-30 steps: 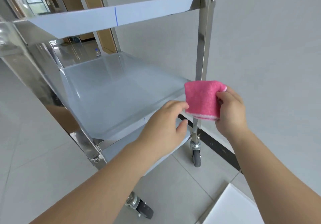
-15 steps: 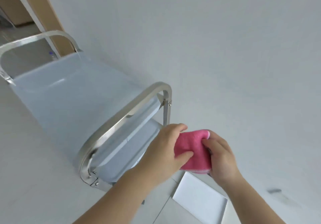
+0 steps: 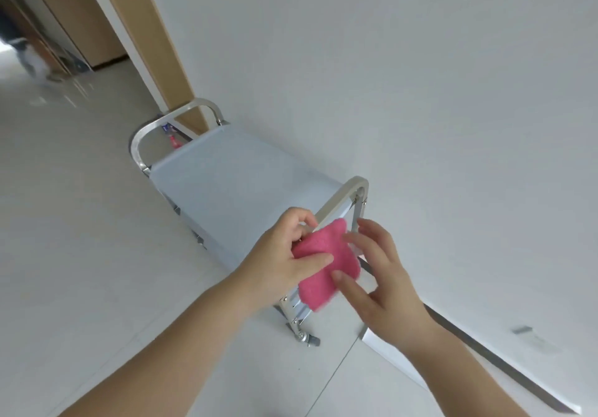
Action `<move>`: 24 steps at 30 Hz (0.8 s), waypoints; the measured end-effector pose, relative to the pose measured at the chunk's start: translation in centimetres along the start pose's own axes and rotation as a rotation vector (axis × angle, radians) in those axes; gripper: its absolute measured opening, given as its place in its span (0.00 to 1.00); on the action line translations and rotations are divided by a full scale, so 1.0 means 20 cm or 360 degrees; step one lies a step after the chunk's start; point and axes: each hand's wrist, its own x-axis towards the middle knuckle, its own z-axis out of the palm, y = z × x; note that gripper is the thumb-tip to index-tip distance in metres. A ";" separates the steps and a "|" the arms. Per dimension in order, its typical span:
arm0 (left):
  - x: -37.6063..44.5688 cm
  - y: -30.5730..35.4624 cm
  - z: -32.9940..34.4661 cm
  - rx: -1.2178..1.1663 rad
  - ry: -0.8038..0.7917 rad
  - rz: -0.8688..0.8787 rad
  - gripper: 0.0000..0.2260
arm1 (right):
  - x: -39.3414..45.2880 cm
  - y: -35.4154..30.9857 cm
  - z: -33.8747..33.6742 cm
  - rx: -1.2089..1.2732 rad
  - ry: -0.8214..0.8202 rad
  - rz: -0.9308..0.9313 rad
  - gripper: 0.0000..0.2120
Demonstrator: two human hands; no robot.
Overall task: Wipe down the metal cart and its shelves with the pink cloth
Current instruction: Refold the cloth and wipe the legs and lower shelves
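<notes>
Your left hand (image 3: 284,255) pinches the pink cloth (image 3: 323,264), your right hand (image 3: 378,274) loose beside it, over the metal cart (image 3: 239,190); wooden door frame (image 3: 152,44) upper left.

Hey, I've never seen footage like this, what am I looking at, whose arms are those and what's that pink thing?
This is one picture from a camera worn on a person's head, looking down, so the two arms are the wearer's own. There is no machine. Below them stands a metal cart with a flat top shelf and curved handles, against a white wall. The left hand pinches a pink cloth near the cart's closer handle. The right hand has relaxed fingers touching the cloth's edge. Nothing shows lying on the top shelf.
</notes>
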 end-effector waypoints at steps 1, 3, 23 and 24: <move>-0.06 0.01 -0.04 -0.0016 0.0056 -0.0011 0.16 | -0.03 -0.05 0.06 -0.0036 -0.0039 -0.0088 0.22; -0.17 0.04 -0.13 -0.0060 0.0172 -0.0018 0.14 | -0.07 -0.17 0.18 0.0023 -0.0175 -0.0213 0.28; -0.95 -0.67 -1.61 0.0188 0.0386 -0.0161 0.15 | 0.12 -0.79 1.71 0.0434 0.0294 0.0536 0.14; -0.96 -0.72 -1.67 0.0352 0.0355 -0.0167 0.11 | 0.13 -0.79 1.75 0.0379 0.0318 0.0554 0.15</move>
